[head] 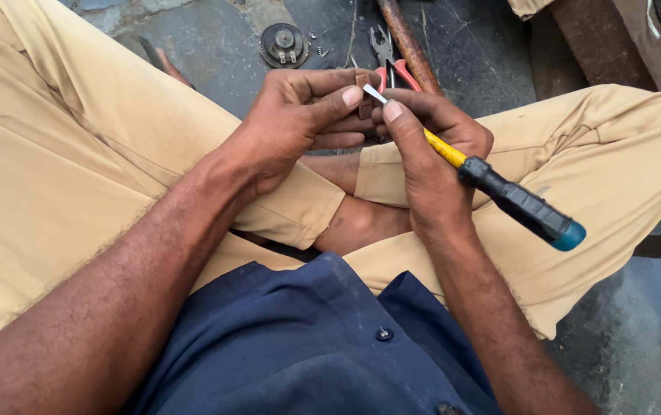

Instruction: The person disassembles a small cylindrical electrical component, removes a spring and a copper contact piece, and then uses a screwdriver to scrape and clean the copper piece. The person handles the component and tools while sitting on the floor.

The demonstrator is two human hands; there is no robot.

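Observation:
I sit cross-legged in tan trousers and a dark blue shirt. My left hand [299, 115] pinches a small brown part [364, 80] between thumb and fingers. My right hand [430, 146] grips a screwdriver [519, 201] with a yellow shaft, a black handle and a teal cap. Its metal tip [374, 93] rests against the small part, just under my left thumb. Most of the part is hidden by my fingers.
On the dark floor beyond my hands lie red-handled pliers [386, 58], a round dark metal part [284, 44] with a few loose screws beside it, and a rusty brown rod [411, 46]. A wooden edge [599, 46] runs along the upper right.

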